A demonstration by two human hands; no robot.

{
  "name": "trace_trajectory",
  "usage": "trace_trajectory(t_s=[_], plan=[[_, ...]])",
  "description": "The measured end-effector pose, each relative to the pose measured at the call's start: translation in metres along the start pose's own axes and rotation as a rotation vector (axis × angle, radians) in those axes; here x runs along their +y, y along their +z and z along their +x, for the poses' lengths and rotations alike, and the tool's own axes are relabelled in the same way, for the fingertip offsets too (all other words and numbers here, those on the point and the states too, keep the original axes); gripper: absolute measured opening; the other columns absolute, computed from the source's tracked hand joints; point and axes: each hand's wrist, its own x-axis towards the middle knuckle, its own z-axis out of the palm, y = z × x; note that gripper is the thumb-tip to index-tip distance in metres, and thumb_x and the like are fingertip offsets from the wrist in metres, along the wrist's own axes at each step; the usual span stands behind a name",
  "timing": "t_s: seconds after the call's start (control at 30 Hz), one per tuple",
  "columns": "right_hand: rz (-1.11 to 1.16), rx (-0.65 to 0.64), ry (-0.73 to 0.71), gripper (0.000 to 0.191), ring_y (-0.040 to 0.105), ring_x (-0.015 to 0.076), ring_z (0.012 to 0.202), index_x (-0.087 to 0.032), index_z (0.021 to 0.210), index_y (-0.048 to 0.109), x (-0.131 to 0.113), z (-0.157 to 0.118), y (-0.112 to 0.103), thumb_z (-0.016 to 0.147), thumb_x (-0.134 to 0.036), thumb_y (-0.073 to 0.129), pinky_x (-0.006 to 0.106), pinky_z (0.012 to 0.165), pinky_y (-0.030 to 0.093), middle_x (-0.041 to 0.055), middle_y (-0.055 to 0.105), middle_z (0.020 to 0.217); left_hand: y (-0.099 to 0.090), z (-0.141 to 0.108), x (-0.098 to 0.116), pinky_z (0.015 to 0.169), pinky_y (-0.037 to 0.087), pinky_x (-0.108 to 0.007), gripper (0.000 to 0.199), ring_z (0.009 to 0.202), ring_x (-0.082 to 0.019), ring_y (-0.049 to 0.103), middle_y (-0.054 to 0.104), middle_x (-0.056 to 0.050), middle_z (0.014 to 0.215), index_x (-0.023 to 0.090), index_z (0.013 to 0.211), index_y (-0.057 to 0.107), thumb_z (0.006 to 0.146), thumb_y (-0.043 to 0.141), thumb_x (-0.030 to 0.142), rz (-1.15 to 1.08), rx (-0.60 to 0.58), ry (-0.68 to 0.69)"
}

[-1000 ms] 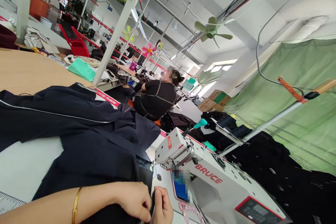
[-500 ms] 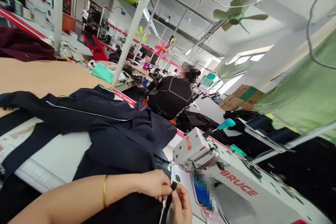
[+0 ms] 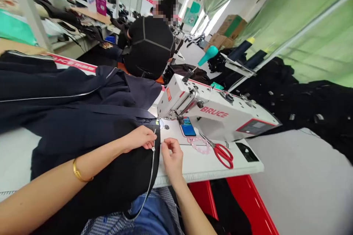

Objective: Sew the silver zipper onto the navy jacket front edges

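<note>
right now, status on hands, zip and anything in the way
Left hand holds zipper; right hand beside dark garment, grip unclear; scissors and phone right of it

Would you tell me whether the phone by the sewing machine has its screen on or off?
On: the phone lies face up, and its screen shows a bright blue picture.

My single view comes from the wearer's head, facing forward and steeply down, the scene tilted in frame. I get both hands close, at lower centre, the sewing machine [image 3: 217, 112] just beyond, and a seated person [image 3: 150, 46] farther off, upper centre.
</note>
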Motion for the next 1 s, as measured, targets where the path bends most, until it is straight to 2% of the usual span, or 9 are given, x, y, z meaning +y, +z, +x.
trace_trajectory(t_s=[0.17,0.33,0.5,0.6,0.7,0.77,0.83,0.9,1.0], plan=[[-0.083,-0.084,0.013,0.018,0.051,0.0106,0.057,-0.017,0.083,0.059,-0.004,-0.004,0.005,0.076,-0.032,0.054,0.023,0.060,0.041,-0.0010,0.060,0.069,-0.001,-0.001,-0.001,0.060,0.043,-0.024,0.032,0.058,-0.010,0.053,0.056,0.000,0.059,0.012,0.062,0.054,0.069,0.055,0.043,0.009,-0.019,0.006],[-0.093,-0.170,0.042,0.018,0.052,0.0113,0.057,-0.018,0.081,0.061,0.000,0.000,0.003,0.078,-0.023,0.044,0.023,0.057,0.042,-0.0008,0.062,0.068,-0.002,-0.001,0.000,0.062,0.043,-0.024,0.032,0.060,-0.010,0.052,0.056,-0.001,0.062,0.013,0.061,0.053,0.069,0.056,0.045,0.044,-0.030,0.051],[-0.060,-0.182,0.055,0.025,0.053,0.0096,0.054,-0.018,0.097,0.057,-0.002,0.004,-0.007,0.083,-0.035,0.046,0.021,0.050,0.043,-0.0003,0.062,0.075,-0.001,0.000,-0.001,0.061,0.043,-0.024,0.032,0.059,-0.010,0.051,0.053,0.001,0.060,0.014,0.061,0.052,0.071,0.054,0.044,0.109,-0.024,0.106],[-0.110,-0.190,0.004,0.025,0.054,0.0097,0.058,-0.018,0.099,0.056,-0.003,0.018,-0.010,0.084,-0.034,0.045,0.022,0.056,0.045,0.0005,0.063,0.081,-0.002,0.000,0.001,0.062,0.043,-0.025,0.031,0.060,-0.012,0.052,0.053,0.001,0.059,0.015,0.061,0.050,0.074,0.050,0.043,0.190,-0.027,0.145],[-0.199,-0.219,-0.065,0.024,0.058,0.0114,0.069,-0.018,0.097,0.059,0.002,0.041,-0.011,0.085,-0.024,0.040,0.024,0.066,0.045,0.0024,0.064,0.092,-0.005,-0.003,0.003,0.068,0.044,-0.030,0.029,0.064,-0.015,0.053,0.056,0.000,0.061,0.016,0.057,0.047,0.076,0.049,0.038,0.310,-0.032,0.196],[-0.263,-0.251,-0.098,0.024,0.058,0.0127,0.074,-0.019,0.093,0.061,0.009,0.056,-0.010,0.083,-0.020,0.040,0.025,0.070,0.044,0.0023,0.064,0.093,-0.007,-0.005,0.002,0.082,0.040,-0.035,0.025,0.079,-0.019,0.055,0.061,-0.003,0.074,0.016,0.056,0.048,0.075,0.051,0.032,0.446,-0.012,0.285],[-0.337,-0.289,-0.122,0.021,0.058,0.0142,0.076,-0.020,0.091,0.063,0.015,0.069,-0.008,0.081,-0.020,0.045,0.027,0.072,0.043,0.0018,0.065,0.091,-0.007,-0.007,0.000,0.097,0.028,-0.043,0.020,0.101,-0.023,0.050,0.064,-0.007,0.097,0.015,0.061,0.053,0.077,0.048,0.026,0.700,0.030,0.422],[-0.410,-0.315,-0.133,0.017,0.058,0.0161,0.079,-0.021,0.090,0.064,0.020,0.076,-0.002,0.079,-0.023,0.051,0.028,0.073,0.042,0.0022,0.064,0.090,-0.006,-0.007,-0.003,0.102,0.016,-0.051,0.021,0.111,-0.024,0.046,0.061,-0.008,0.111,0.015,0.068,0.058,0.080,0.042,0.022,0.973,0.050,0.499],[-0.505,-0.307,-0.143,0.015,0.056,0.0198,0.087,-0.021,0.090,0.065,0.023,0.080,0.009,0.078,-0.026,0.057,0.030,0.074,0.041,0.0048,0.063,0.094,-0.005,-0.007,-0.004,0.101,0.017,-0.055,0.024,0.110,-0.022,0.048,0.062,-0.008,0.112,0.016,0.068,0.059,0.082,0.040,0.021,1.127,0.021,0.441]])
